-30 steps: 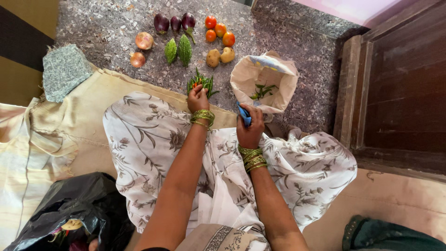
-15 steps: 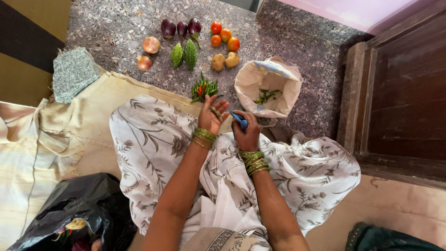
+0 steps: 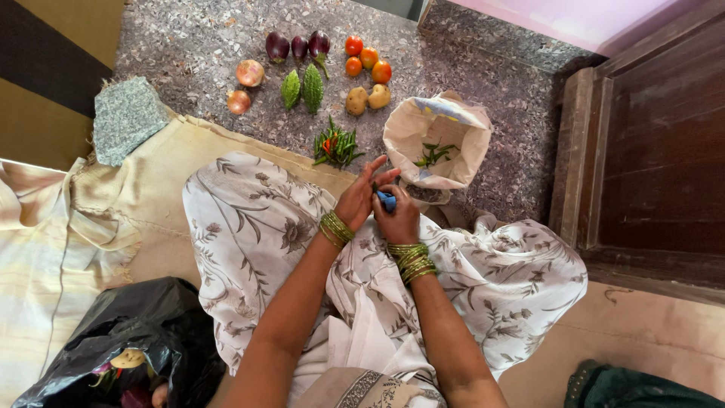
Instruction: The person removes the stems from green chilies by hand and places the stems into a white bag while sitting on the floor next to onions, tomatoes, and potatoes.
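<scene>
My right hand (image 3: 398, 219) grips a blue tool (image 3: 387, 200), its length angled up-left; my left hand (image 3: 362, 198) pinches a chilli (image 3: 374, 186) at its tip.

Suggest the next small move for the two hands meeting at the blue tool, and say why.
Probably trim the chilli: the left hand appears to bring a green chilli to the blue tool gripped in the right hand, just in front of the cloth bag already holding green pieces.
</scene>
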